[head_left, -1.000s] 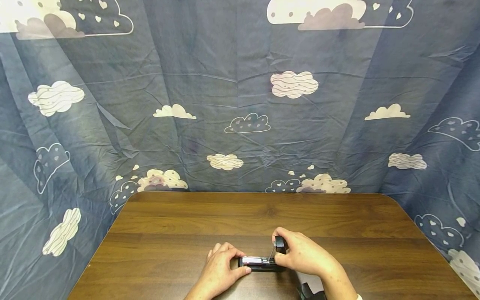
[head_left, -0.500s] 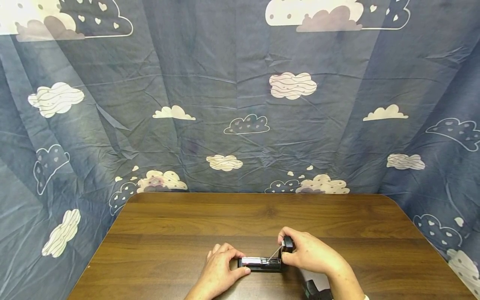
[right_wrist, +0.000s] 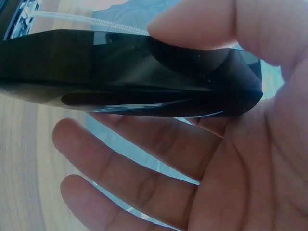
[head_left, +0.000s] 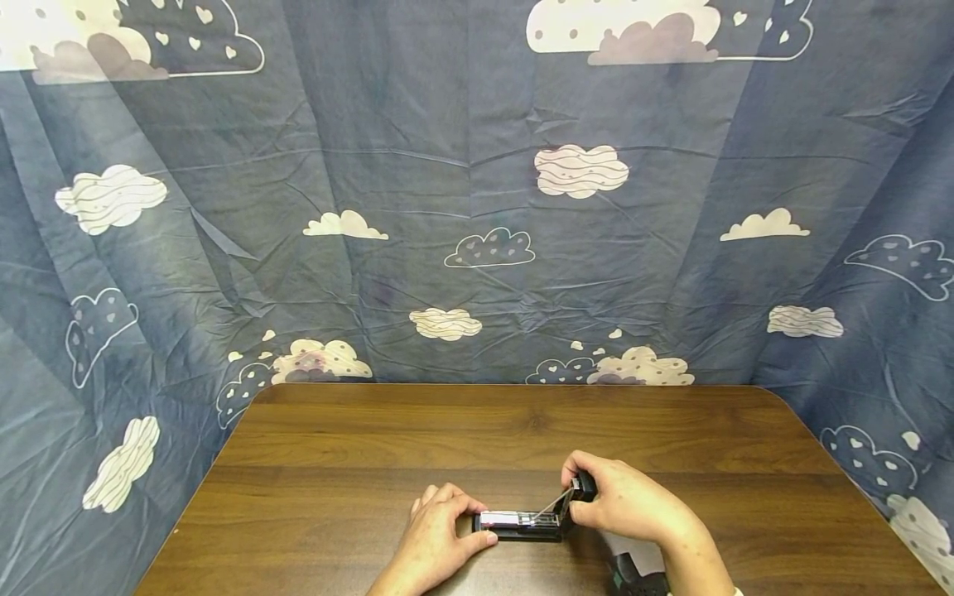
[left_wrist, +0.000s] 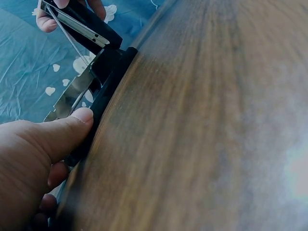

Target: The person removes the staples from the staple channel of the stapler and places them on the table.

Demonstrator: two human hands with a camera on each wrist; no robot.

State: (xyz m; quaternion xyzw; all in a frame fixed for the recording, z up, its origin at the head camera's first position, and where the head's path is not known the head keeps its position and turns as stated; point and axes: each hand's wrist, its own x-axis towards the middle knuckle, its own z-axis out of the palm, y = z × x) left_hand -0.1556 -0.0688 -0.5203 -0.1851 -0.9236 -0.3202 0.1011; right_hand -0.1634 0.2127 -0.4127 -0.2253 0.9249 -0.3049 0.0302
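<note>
A black stapler [head_left: 522, 535] lies lengthwise on the table with its top arm [left_wrist: 91, 26] swung up. Its metal staple channel [head_left: 501, 519] is exposed, and a thin spring [right_wrist: 91, 19] stretches from it to the raised arm. My left hand [head_left: 436, 538] pinches the stapler's left end between thumb and fingers. In the left wrist view that thumb [left_wrist: 82, 115] presses along the base. At the other end, my right hand [head_left: 633, 505] grips the raised arm, thumb on one side and index finger on the other. Its remaining fingers spread below the arm in the right wrist view.
The brown wooden table [head_left: 358, 439] has rounded far corners. Behind and beside it hangs a blue cloud-print cloth [head_left: 417, 165]. A dark wrist-worn device [head_left: 637, 577] sits under my right forearm.
My right hand has moved to the right, tilting the stapler's top arm further back and drawing the spring out longer. The left hand stays in place on the base.
</note>
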